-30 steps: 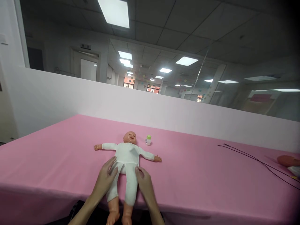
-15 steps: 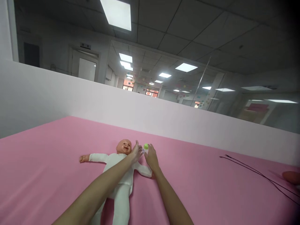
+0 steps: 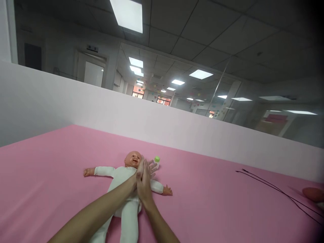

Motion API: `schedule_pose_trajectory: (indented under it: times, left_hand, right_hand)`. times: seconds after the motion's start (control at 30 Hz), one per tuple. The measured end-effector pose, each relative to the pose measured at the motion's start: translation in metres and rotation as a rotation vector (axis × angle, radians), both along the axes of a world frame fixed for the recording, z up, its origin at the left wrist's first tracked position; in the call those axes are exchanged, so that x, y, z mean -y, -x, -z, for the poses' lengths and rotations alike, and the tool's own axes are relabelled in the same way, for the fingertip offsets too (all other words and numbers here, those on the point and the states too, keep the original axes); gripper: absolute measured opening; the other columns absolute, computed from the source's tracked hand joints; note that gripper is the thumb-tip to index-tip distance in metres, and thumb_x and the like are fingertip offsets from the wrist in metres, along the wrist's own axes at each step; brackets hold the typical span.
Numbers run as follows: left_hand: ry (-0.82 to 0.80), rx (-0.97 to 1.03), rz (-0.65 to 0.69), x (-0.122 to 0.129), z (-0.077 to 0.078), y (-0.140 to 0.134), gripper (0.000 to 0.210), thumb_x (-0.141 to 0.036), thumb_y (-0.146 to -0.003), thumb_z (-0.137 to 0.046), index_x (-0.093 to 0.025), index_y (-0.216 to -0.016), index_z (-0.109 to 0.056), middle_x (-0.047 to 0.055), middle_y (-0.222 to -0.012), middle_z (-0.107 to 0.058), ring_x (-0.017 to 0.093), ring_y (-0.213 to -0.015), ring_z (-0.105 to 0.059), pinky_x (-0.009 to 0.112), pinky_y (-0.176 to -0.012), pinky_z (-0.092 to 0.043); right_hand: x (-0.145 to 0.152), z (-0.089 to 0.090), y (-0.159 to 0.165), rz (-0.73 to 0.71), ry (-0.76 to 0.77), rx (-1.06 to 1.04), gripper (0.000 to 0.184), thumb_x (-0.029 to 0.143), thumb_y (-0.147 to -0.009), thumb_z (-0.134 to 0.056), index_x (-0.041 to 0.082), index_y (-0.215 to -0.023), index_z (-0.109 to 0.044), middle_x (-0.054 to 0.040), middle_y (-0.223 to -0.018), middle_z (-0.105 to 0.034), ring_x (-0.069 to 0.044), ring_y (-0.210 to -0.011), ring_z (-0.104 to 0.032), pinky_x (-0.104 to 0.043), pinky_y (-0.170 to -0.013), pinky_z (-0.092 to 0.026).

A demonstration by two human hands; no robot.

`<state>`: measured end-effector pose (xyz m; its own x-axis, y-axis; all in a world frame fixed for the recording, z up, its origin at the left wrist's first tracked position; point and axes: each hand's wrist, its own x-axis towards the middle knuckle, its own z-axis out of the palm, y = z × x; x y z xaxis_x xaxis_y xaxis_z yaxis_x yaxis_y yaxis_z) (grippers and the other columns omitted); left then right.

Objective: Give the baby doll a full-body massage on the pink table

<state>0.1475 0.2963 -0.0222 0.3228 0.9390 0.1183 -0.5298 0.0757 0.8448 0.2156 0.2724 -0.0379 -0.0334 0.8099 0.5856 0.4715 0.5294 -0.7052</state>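
Observation:
A baby doll [image 3: 121, 177] in a white outfit lies on its back with arms spread, its head toward the far wall. Above its chest, my left hand [image 3: 139, 170] and my right hand [image 3: 145, 179] meet, palms touching. The left fingers spread out behind the right hand; the right fingers are stretched upward. Neither hand shows anything in its grasp. Just beyond the fingertips stands a small baby bottle [image 3: 157, 161] with a green cap, partly covered by the left fingers.
A pink sheet [image 3: 202, 192] covers the surface. Two thin black cords [image 3: 273, 185] trail across its right side, near a reddish-brown rounded object [image 3: 312, 194] at the edge. A white low wall [image 3: 177, 126] topped by glass runs along the back.
My right hand has moved left, away from the bottle, and now rests against my left palm. The bottle and the doll's left hand are more exposed.

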Motion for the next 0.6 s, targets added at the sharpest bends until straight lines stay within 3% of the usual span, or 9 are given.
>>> schedule_pose_trajectory:
  times: [0.07, 0.13, 0.2, 0.27, 0.33, 0.4, 0.5, 0.6]
  left_hand:
    - [-0.042, 0.008, -0.032, 0.027, 0.000, 0.011, 0.070, -0.072, -0.097, -0.032, -0.025, -0.143, -0.057, 0.009, -0.153, -0.054, 0.027, -0.154, -0.029, 0.039, -0.125, -0.029]
    - [-0.060, 0.017, -0.026, 0.048, -0.004, 0.026, 0.069, -0.067, -0.099, -0.031, -0.018, -0.132, -0.067, 0.014, -0.140, -0.065, 0.030, -0.146, -0.044, 0.043, -0.119, -0.038]
    - [-0.067, 0.045, -0.022, 0.064, -0.012, 0.038, 0.077, -0.064, -0.100, -0.021, -0.011, -0.120, -0.073, 0.018, -0.129, -0.071, 0.026, -0.136, -0.056, 0.036, -0.112, -0.045]
    - [-0.081, 0.083, -0.028, 0.077, -0.021, 0.045, 0.077, -0.060, -0.101, -0.015, -0.015, -0.109, -0.077, 0.018, -0.127, -0.072, 0.019, -0.134, -0.058, 0.029, -0.107, -0.048]
    - [-0.085, 0.101, -0.012, 0.086, -0.030, 0.048, 0.072, -0.060, -0.103, -0.020, -0.016, -0.124, -0.073, 0.014, -0.133, -0.070, 0.018, -0.138, -0.054, 0.031, -0.115, -0.041]
    - [-0.114, 0.068, 0.022, 0.091, -0.034, 0.052, 0.070, -0.066, -0.101, -0.025, -0.022, -0.140, -0.064, 0.011, -0.143, -0.063, 0.023, -0.144, -0.048, 0.040, -0.121, -0.036]
    - [-0.312, -0.212, -0.086, 0.084, -0.029, 0.076, 0.084, -0.071, -0.099, -0.010, -0.019, -0.155, -0.044, 0.012, -0.159, -0.044, 0.026, -0.149, -0.040, 0.044, -0.124, -0.031]
    - [-0.523, -0.816, -0.425, 0.064, -0.006, 0.121, 0.082, -0.063, -0.102, -0.001, -0.016, -0.157, -0.039, 0.013, -0.162, -0.040, 0.027, -0.152, -0.035, 0.045, -0.126, -0.025]
  right_hand:
    - [0.014, -0.009, 0.013, 0.020, 0.003, -0.035, 0.068, 0.059, -0.103, -0.030, 0.019, -0.156, -0.040, -0.0100, -0.165, -0.036, -0.025, -0.157, -0.021, -0.050, -0.129, -0.015]
    - [0.029, -0.019, 0.022, 0.058, 0.059, -0.065, 0.069, 0.060, -0.103, -0.024, 0.017, -0.155, -0.042, -0.0111, -0.164, -0.036, -0.026, -0.157, -0.021, -0.052, -0.128, -0.016]
    - [0.049, -0.028, 0.033, 0.052, 0.062, -0.024, 0.071, 0.061, -0.103, -0.026, 0.018, -0.157, -0.038, -0.0099, -0.166, -0.032, -0.027, -0.158, -0.015, -0.054, -0.128, -0.015]
    - [0.069, -0.037, 0.045, -0.010, -0.044, 0.078, 0.072, 0.063, -0.101, -0.034, 0.020, -0.160, -0.033, -0.0084, -0.168, -0.028, -0.028, -0.158, -0.013, -0.055, -0.128, -0.013]
    - [0.079, -0.047, 0.052, -0.053, -0.136, 0.143, 0.074, 0.066, -0.100, -0.037, 0.020, -0.158, -0.038, -0.0100, -0.166, -0.033, -0.030, -0.156, -0.021, -0.056, -0.128, -0.015]
    - [0.076, -0.055, 0.047, -0.034, -0.123, 0.143, 0.071, 0.064, -0.103, -0.027, 0.018, -0.155, -0.043, -0.0108, -0.164, -0.037, -0.028, -0.155, -0.027, -0.054, -0.127, -0.018]
    - [0.055, -0.047, 0.022, 0.061, 0.006, 0.145, 0.074, 0.063, -0.103, -0.026, 0.015, -0.159, -0.034, -0.0106, -0.167, -0.029, -0.026, -0.155, -0.025, -0.049, -0.126, -0.025]
    - [0.040, -0.015, -0.007, 0.106, 0.112, 0.359, 0.078, 0.062, -0.103, -0.029, 0.007, -0.159, -0.030, -0.0153, -0.167, -0.028, -0.028, -0.155, -0.025, -0.046, -0.125, -0.026]
